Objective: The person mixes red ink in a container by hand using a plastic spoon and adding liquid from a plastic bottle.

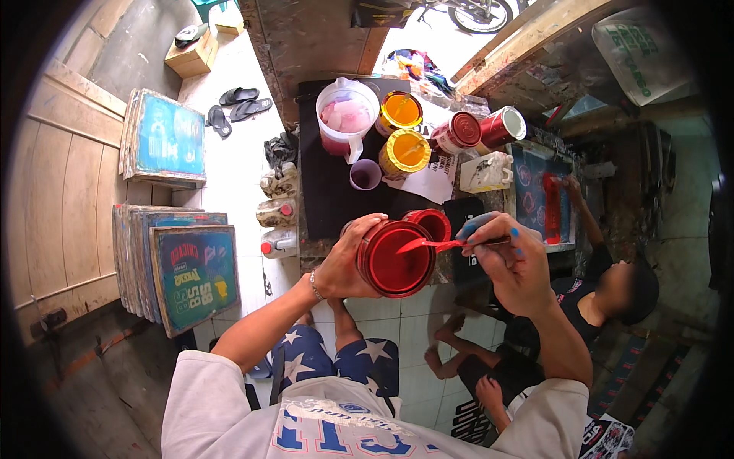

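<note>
My left hand [344,264] grips a can of red paint [386,268], its open top facing up toward me. Paint-smudged with blue, my right hand [505,260] holds a red-coated stirring stick or spatula [423,243], whose tip is over the paint inside the can. Just behind this can is a smaller red container [432,219]. Farther back on the black worktop [329,206] are two tubs of yellow paint [401,149], a white pitcher with pink contents [344,111], a purple cup [365,174] and red cans [455,130].
Stacked screen frames [191,275] lean at left, with sandals [241,103] and plastic jugs [277,214] on the floor. At right, a co-worker [581,298] sits close by my arm, a hand near a screen [527,199] with red ink. A wooden box [191,57] is farther back.
</note>
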Motion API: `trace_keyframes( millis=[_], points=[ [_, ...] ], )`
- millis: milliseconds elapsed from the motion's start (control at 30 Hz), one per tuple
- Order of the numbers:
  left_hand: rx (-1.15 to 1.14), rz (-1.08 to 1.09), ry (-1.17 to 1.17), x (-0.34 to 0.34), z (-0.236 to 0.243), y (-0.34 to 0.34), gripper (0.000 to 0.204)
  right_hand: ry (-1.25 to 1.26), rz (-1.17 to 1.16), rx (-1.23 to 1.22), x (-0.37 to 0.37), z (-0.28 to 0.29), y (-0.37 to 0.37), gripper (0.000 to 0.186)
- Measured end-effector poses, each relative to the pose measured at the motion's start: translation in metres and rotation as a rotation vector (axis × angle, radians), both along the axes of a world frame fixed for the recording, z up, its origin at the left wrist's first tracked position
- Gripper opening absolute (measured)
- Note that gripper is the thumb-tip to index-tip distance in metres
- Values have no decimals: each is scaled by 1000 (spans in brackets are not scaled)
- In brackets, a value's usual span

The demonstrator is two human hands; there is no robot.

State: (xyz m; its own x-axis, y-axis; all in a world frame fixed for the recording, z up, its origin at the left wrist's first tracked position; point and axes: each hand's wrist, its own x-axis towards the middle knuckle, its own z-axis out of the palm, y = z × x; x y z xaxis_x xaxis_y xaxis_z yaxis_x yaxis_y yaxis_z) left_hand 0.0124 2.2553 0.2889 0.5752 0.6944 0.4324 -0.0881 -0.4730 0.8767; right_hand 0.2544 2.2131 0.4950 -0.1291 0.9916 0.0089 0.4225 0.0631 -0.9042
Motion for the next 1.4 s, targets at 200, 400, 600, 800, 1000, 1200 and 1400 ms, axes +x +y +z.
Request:
trace_keyframes(
  millis=[200,400,600,800,1000,1200,1400],
  points=[
    [25,20,21,-3,0,-1,125,-278,161,145,-20,9,7,15],
    [35,24,15,0,-1,-2,125,-283,212,141,-22,5,3,19],
    [35,38,31,2,-1,-3,124,-326,262,179,-25,1,5,19],
    [29,48,19,2,-1,-4,124,-374,298,176,-26,3,2,18],
    [39,59,18,-2,-2,-2,124,-373,312,141,-27,10,2,18],
    [21,51,16,-4,-3,-2,125,-388,337,215,-34,4,7,19],
    [24,59,7,-6,-2,-3,124,-401,371,166,-33,2,6,19]
  ],
)
